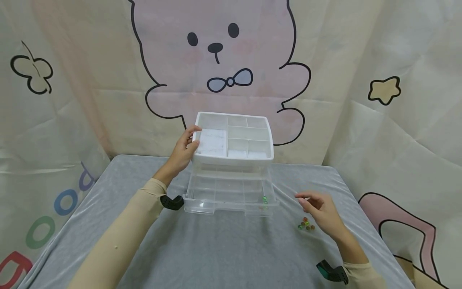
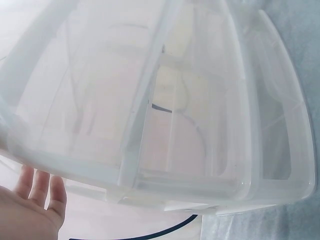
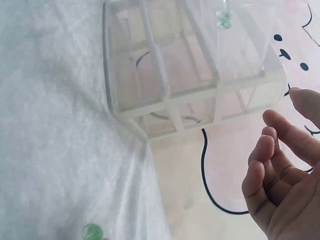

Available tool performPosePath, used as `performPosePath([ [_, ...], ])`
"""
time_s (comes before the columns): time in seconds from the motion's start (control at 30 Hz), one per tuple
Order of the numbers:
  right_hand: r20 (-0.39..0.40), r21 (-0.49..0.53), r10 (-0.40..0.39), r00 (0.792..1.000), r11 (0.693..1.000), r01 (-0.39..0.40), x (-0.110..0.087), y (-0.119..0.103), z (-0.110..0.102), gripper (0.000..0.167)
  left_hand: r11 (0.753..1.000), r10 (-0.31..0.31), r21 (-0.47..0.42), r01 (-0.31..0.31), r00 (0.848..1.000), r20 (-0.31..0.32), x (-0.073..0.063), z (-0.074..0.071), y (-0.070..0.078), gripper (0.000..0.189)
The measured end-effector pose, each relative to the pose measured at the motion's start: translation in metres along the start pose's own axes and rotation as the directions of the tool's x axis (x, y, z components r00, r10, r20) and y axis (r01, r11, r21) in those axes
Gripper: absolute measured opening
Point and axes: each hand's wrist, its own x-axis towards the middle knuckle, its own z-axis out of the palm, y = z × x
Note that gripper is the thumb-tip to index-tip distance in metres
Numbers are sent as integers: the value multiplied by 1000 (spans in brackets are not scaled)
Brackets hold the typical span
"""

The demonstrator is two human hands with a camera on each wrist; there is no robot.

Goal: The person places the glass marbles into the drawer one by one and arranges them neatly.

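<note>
A clear plastic drawer organizer (image 1: pixel 232 166) with a white compartmented top tray (image 1: pixel 213 142) stands on the table. My left hand (image 1: pixel 184 150) grips the tray's left rim, and its fingertips touch the organizer's edge in the left wrist view. The lowest drawer (image 1: pixel 227 205) is pulled out toward me. A few green beads (image 1: pixel 265 200) lie at its right side. To the right of the organizer, my right hand (image 1: pixel 323 214) hovers with loosely bent fingers and nothing between thumb and forefinger. Just beneath it rests a small cluster of green and brown-orange beads (image 1: pixel 306 224).
A grey cloth (image 1: pixel 223 249) covers the table. Behind and at both sides hang printed fabric sheets (image 1: pixel 332 48) with a bear drawing. Each wrist wears a dark band device (image 1: pixel 171 202). One green bead (image 3: pixel 93 232) shows low in the right wrist view.
</note>
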Motion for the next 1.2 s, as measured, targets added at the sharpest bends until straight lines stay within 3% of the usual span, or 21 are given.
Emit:
performPosePath([
  [0.3,31,-40,109,993,993,-108,-21,20,-4,21,1000,6,2,-6,1000,5,-1,0,-1,42],
  [0.63,69,-82,131,989,989,-126,-45,45,-13,21,1000,-4,0,4,1000,-1,-3,0,-2,43],
  [1.0,21,-174,216,976,962,-210,-65,67,-21,25,999,48,1,-48,999,-18,1,-1,-6,41],
  [1.2,-4,-194,210,978,959,-207,-68,80,-22,26,999,44,-12,-44,999,-25,1,1,-3,41],
])
